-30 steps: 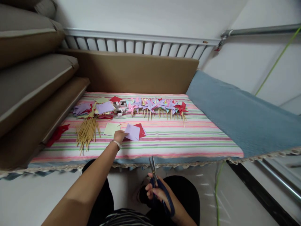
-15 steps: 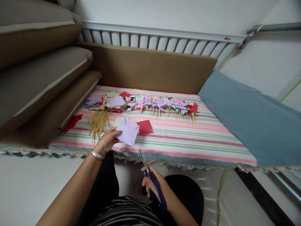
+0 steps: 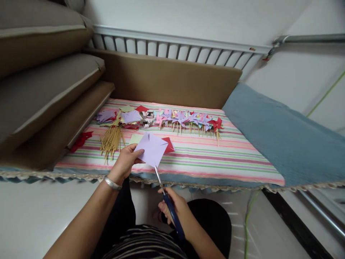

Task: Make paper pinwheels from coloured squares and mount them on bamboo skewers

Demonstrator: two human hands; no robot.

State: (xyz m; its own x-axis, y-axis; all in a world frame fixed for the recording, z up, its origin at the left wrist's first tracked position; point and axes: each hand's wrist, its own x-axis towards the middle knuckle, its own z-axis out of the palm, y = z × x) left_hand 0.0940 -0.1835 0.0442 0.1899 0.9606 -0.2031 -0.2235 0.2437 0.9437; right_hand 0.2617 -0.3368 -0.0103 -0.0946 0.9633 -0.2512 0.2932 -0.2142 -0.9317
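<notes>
Left hand (image 3: 125, 162) pinches purple paper square (image 3: 151, 149) over striped cloth (image 3: 215, 158); right hand (image 3: 174, 208) grips scissors (image 3: 160, 181), tips at square's 6 o'clock corner. Finished pinwheels (image 3: 185, 119) at 12 o'clock; sticks (image 3: 111, 141), loose squares (image 3: 130, 117) at 10 o'clock unused.

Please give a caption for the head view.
Left hand holds a lilac paper square; scissors in right hand touch its corner.

left hand (image 3: 124, 162): pinches lilac paper square (image 3: 151, 149) at its left edge
right hand (image 3: 174, 210): grips blue scissors (image 3: 167, 200), blade tips at paper's lower corner
red paper (image 3: 169, 144): just past the fingertips, on striped cloth (image 3: 215, 158)
</notes>
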